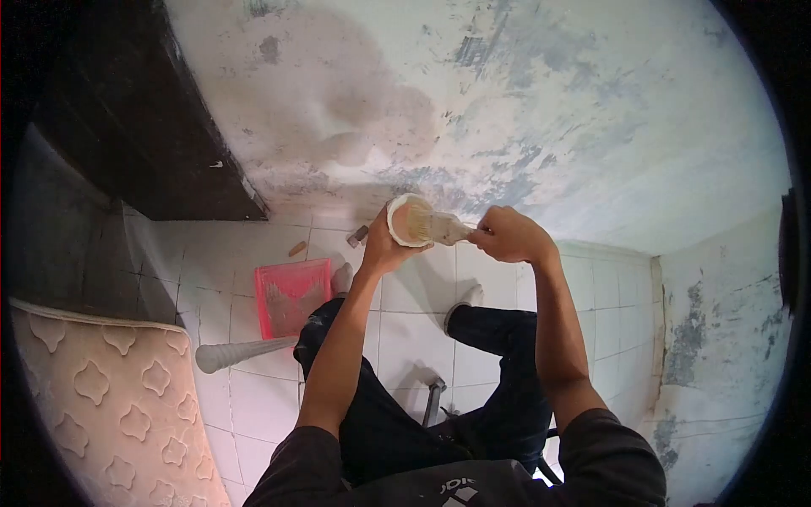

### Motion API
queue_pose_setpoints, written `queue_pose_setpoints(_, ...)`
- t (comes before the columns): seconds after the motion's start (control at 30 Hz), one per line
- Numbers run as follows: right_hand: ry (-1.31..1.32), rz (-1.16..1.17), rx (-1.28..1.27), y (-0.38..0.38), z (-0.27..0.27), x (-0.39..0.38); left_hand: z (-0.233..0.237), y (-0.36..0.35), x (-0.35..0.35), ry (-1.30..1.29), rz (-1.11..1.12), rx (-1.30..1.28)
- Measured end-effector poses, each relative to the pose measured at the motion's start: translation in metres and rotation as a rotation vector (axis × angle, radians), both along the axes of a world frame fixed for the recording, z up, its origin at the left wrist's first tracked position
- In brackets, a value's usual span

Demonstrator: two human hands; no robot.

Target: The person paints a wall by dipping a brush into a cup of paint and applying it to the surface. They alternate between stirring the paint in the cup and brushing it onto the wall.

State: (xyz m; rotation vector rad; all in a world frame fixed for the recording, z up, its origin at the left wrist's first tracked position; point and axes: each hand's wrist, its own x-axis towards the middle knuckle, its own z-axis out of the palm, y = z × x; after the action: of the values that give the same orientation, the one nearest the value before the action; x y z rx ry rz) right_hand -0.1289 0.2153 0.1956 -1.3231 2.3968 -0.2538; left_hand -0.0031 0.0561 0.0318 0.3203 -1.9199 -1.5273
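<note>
My left hand point(385, 251) is wrapped round the side of a small white tub point(392, 226), held up in front of the wall. Its mouth faces me and shows peach-coloured paint inside. In my right hand point(512, 236), closed on the handle, is a wide paintbrush point(445, 228) smeared with pale paint. The brush lies sideways, its light bristles over the right side of the tub's mouth and overlapping the paint in this view.
Ahead stands a patchy wall point(363, 93) with grey scraped marks. A pink dustpan point(329, 283) with a pale handle lies on the tiled floor point(414, 338). Small brown pieces point(297, 248) lie nearby. At left are a quilted mattress point(114, 422) and a dark door point(135, 127).
</note>
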Motion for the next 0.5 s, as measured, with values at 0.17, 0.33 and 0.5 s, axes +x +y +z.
queue_pose_setpoints(0.17, 0.096, 0.000, 0.128, -0.025, -0.005, 0.013, 0.001, 0.007, 0.002, 0.070, -0.076, 0.053)
queue_pose_setpoints(0.33, 0.129, 0.005, 0.097, -0.043, -0.017, 0.017, 0.002, 0.007, 0.001, 0.052, -0.115, 0.087)
queue_pose_setpoints(0.5, 0.028, -0.002, 0.255, -0.054, -0.008, 0.023, 0.008, 0.010, 0.006, 0.000, -0.181, 0.156)
